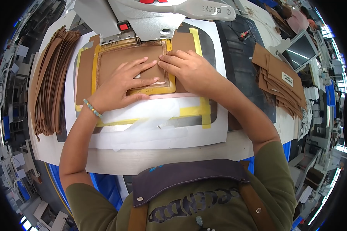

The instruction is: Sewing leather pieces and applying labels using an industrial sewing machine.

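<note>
A brown flat piece lies inside a yellow rectangular frame beneath the white head of a machine. My left hand rests spread on the piece and the frame's lower part, its thumb toward a pink strip below; a bead bracelet circles the wrist. A small white patch shows between its fingers. My right hand lies with extended fingertips on the frame's right side and the piece's edge, holding nothing visible. Under them is a white board with yellow tape strips.
A tall bundle of brown pieces stands at left, another stack at right on the worktable. A dark mat, a screen and cables sit at right. Blue bins are below; part of another person shows behind.
</note>
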The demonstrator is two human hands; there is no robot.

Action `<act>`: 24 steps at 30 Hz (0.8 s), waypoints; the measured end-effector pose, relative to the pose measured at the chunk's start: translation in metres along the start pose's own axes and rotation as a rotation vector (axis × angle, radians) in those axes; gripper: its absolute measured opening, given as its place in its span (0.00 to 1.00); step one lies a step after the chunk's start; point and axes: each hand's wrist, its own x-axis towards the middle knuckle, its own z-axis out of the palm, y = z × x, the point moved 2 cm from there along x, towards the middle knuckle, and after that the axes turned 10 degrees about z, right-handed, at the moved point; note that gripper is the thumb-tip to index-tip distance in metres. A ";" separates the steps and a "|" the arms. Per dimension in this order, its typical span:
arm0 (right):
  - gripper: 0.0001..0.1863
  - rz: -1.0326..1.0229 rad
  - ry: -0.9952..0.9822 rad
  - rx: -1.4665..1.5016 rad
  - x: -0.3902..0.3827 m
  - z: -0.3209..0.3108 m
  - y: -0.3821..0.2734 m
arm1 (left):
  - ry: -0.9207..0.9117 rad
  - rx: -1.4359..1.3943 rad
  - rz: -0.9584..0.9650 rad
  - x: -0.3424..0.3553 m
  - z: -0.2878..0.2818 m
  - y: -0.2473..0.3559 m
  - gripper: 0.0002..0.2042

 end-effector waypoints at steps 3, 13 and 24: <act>0.24 0.006 -0.013 0.086 -0.003 -0.010 0.006 | -0.024 -0.009 -0.006 0.003 -0.001 -0.003 0.26; 0.18 0.268 0.110 0.142 -0.033 -0.025 0.047 | -0.032 0.019 0.007 0.002 -0.007 -0.013 0.26; 0.15 0.357 0.194 0.192 -0.032 -0.016 0.056 | 0.032 0.065 -0.018 -0.002 -0.011 -0.032 0.26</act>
